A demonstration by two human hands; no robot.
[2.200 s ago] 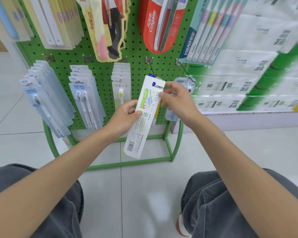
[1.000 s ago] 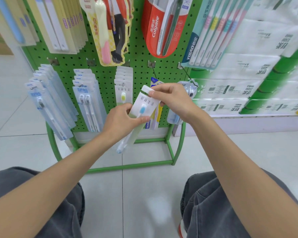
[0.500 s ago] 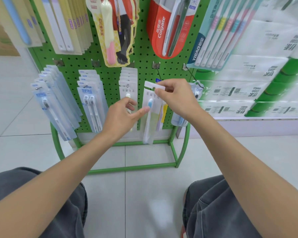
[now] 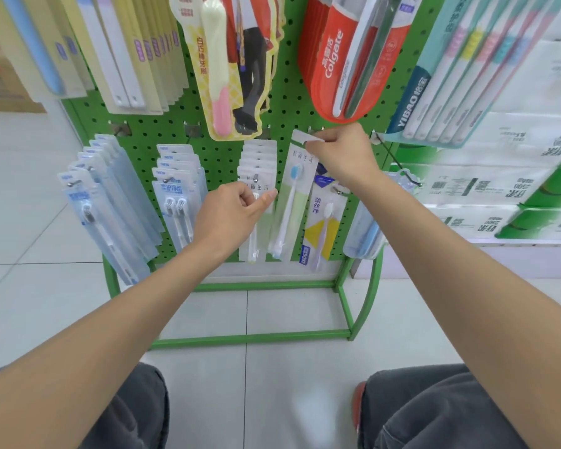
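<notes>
A toothbrush pack (image 4: 289, 205), white and pale green with a blue-headed brush inside, hangs against the green pegboard rack (image 4: 227, 150). My right hand (image 4: 344, 157) pinches its top tab up near a hook. My left hand (image 4: 230, 215) grips the front pack of the white toothbrush stack (image 4: 256, 176) just to the left, thumb on that pack's right edge. A yellow and white toothbrush pack (image 4: 324, 228) hangs just right of the held pack.
Clear blue-tinted packs (image 4: 110, 202) and twin-brush packs (image 4: 178, 202) hang at the lower left. A red Colgate pack (image 4: 337, 59) and other packs hang above. Tissue packs (image 4: 499, 189) are stacked at the right. The rack's green base frame (image 4: 250, 338) stands on the tiled floor by my knees.
The pack was turned from its printed back to its front and raised to the pegboard. My right hand lifted its tab toward the hook; my left hand let go and shifted to the neighbouring stack.
</notes>
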